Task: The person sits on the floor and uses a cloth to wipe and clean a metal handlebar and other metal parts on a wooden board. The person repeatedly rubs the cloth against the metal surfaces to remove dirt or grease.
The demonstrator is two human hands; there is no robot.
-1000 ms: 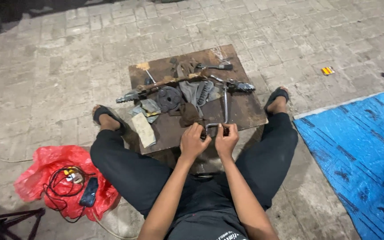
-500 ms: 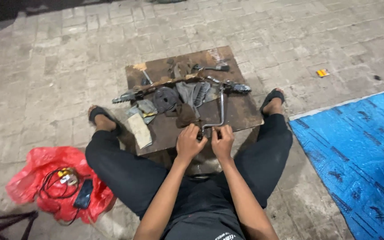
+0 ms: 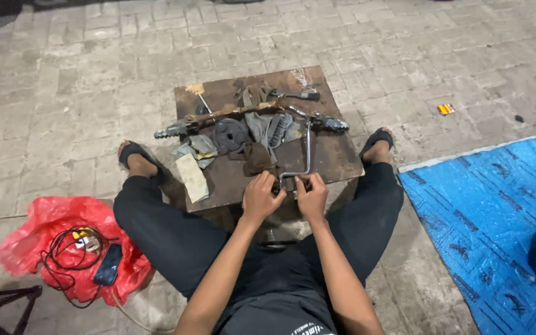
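Note:
I sit on the ground with a low, worn wooden board (image 3: 336, 158) between my legs. My left hand (image 3: 260, 197) and my right hand (image 3: 310, 196) meet at the board's near edge, both closed on the bent lower end of a thin chrome crank lever (image 3: 308, 149). The lever's shaft runs away from me toward a long rusty footpeg bar (image 3: 218, 116) lying across the board. What sits between my fingertips is hidden.
On the board lie a dark round metal disc (image 3: 229, 133), grey rags (image 3: 268, 127), a black-handled tool (image 3: 296, 95) and folded paper (image 3: 192, 177). A red plastic bag (image 3: 44, 217) holding cables and a phone (image 3: 107, 272) lies left. A blue tarp (image 3: 491, 217) covers the paving at right.
The view has shifted slightly; both hands stay closed on the lever's end at the board's near edge, with only small finger movement.

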